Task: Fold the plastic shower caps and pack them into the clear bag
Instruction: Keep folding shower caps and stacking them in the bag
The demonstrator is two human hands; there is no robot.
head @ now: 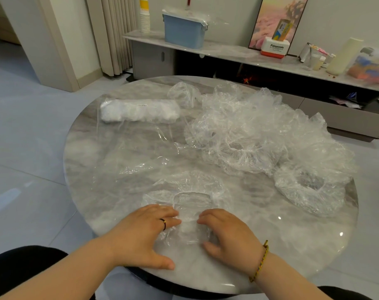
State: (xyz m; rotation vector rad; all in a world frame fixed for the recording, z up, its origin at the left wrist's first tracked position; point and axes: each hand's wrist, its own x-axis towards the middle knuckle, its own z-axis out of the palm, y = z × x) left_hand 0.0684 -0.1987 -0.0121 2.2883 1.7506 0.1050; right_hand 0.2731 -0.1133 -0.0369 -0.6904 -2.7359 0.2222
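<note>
Left hand [145, 232] and right hand [227, 237] press 1 shower cap [188, 191] flat, fingers spread, at the table's [270, 256] near edge. The clear bag [138, 110] (far-left edge) looks partly filled; a big loose pile [249, 131] remains.

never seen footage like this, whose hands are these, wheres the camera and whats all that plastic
No machine here: a person wears a camera on the head, looking down at their own hands. The left hand and right hand both rest on one clear shower cap at the near edge of the round marble table; nothing is lifted. Back right lies a heap of loose caps, with a single cap beside it. Back left, a clear bag holds a white roll, apparently caps already packed.
</note>
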